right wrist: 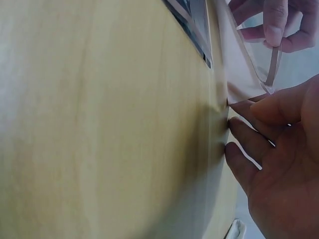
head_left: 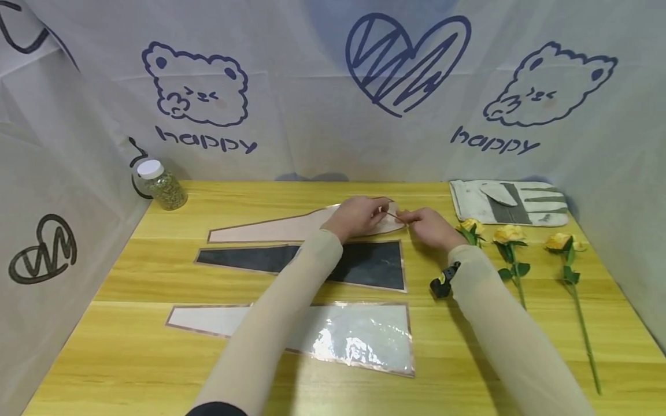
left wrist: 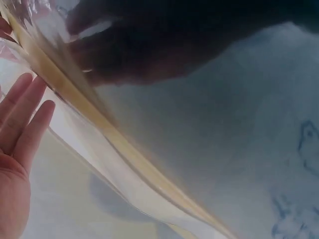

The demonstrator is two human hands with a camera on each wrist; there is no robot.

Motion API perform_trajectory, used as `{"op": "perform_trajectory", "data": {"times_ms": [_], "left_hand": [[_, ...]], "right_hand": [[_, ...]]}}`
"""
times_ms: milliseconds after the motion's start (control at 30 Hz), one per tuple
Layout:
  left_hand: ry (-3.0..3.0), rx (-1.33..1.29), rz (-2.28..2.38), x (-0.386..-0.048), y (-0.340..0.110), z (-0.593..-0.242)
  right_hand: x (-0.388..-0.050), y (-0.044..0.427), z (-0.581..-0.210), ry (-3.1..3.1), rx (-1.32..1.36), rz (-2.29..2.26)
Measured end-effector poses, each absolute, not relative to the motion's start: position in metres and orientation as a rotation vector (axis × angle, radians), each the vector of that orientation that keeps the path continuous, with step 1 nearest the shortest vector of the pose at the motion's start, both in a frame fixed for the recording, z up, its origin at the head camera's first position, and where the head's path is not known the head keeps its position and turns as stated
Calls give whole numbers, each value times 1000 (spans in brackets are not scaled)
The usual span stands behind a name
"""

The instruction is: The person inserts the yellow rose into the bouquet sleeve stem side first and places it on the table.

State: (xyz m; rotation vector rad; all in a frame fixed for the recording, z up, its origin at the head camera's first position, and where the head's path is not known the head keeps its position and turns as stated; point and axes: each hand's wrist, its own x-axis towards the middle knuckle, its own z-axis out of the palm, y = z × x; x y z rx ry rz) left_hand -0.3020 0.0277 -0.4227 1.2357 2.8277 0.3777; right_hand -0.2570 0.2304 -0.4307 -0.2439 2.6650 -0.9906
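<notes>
A pale pink panel point(head_left: 265, 230) with a brown edge lies farthest back of three long panels. At its wide right end, my left hand point(head_left: 356, 216) pinches the brown edging, which is lifted off the table; the right wrist view shows this left hand point(right wrist: 279, 22) with thumb and finger on the strip. My right hand point(head_left: 429, 227) holds the same end at its corner; in the right wrist view the right hand point(right wrist: 286, 159) has thumb and forefinger on the panel point(right wrist: 239, 64), other fingertips near the tabletop. Some left-hand fingers point(left wrist: 25, 117) extend in the left wrist view.
A black panel point(head_left: 374, 263) and a clear-covered whitish panel point(head_left: 364, 335) lie nearer, partly under my left arm. A white-capped jar point(head_left: 166, 189) stands back left. A work glove point(head_left: 507, 202) and yellow roses point(head_left: 510, 234) lie right. White cloth point(head_left: 312, 86) hangs around the table point(head_left: 130, 346).
</notes>
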Motion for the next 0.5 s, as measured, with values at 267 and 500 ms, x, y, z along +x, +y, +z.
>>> {"op": "perform_trajectory", "data": {"times_ms": [267,500], "left_hand": [[2830,1223,439,-304,24,-426],[2818,1199,429,-303,26,-423]], "right_hand": [[-248,238,-419,2781,-242,-1004],[-204,257,-380,2911,-170,-1057]]}}
